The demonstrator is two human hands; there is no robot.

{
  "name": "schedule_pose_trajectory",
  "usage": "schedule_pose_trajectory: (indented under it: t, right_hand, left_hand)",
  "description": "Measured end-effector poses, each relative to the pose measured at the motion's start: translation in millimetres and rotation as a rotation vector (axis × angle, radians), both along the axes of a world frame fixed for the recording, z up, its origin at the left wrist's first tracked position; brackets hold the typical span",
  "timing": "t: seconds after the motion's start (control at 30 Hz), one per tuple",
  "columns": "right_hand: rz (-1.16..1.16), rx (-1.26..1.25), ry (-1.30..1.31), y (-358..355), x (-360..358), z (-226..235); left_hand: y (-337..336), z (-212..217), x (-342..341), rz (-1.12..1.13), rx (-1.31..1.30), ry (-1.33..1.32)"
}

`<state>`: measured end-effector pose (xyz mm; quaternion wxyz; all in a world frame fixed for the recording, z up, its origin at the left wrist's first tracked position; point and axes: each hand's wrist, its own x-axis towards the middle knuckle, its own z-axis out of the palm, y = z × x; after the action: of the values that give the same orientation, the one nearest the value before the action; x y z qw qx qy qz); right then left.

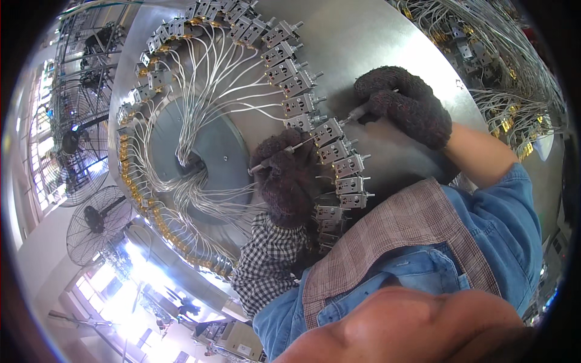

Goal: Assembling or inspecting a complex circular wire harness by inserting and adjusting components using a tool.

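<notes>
My left hand [284, 181], in a dark knitted glove with a checked sleeve cover, is closed around a slim metal rod-like tool [261, 167]. The tool's thin end points at one metal clamp block [327, 132] in the curved row. On the other side of that block, my right hand [404, 106], gloved the same way, is closed on a short metal tool [358, 112]. Its tip meets or nearly meets the threaded stud sticking out of the block. Most of the right tool is hidden in the glove. White wires [209, 78] run from the blocks to the disc's centre.
The blocks sit in a ring on a large shiny metal disc [387, 36], with brass-coloured fittings [148, 202] along its left side. More bundled wires [508, 48] with blocks lie at the upper right. Black fans [94, 219] stand on the left.
</notes>
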<state>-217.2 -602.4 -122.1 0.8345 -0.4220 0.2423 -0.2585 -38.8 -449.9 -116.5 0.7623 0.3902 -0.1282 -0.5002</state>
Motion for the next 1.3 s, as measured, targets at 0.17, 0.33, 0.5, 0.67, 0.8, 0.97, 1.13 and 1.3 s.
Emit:
schedule_pose_trajectory:
  t: [0.17, 0.33, 0.5, 0.67, 0.8, 0.97, 1.13, 1.3]
  right_hand:
    - [0.108, -0.372, 0.295, -11.8, 0.2, 9.3]
    - [0.121, -0.145, 0.305, -13.8, 1.3, 14.1]
    - [0.082, -0.293, 0.355, -13.1, 5.6, 10.5]
    - [0.210, -0.034, 0.521, -17.6, 10.1, 25.7]
    - [-0.036, -0.399, 0.244, -8.9, 12.5, 5.3]
    - [0.089, -0.022, 0.442, -11.3, 13.1, 20.0]
    - [0.085, -0.010, 0.457, -12.3, 14.3, 16.3]
    - [0.100, -0.059, 0.456, -13.9, 11.8, 31.9]
  left_hand:
    - [-0.5, 1.4, -1.6, 0.016, 0.004, -0.008]
    - [1.7, -9.7, 3.0, 0.025, -0.025, 0.000]
    - [-0.2, -2.4, 0.5, 0.064, -0.002, 0.010]
    - [0.6, 2.2, 4.3, -0.001, 0.019, 0.011]
    - [-1.3, -2.0, 0.7, 0.030, 0.038, -0.102]
    - [-0.4, -0.5, -0.5, 0.031, 0.064, -0.197]
    - [0.0, -8.8, 3.4, 0.016, 0.073, -0.183]
    - [0.2, 2.0, 2.2, 0.045, 0.099, -0.198]
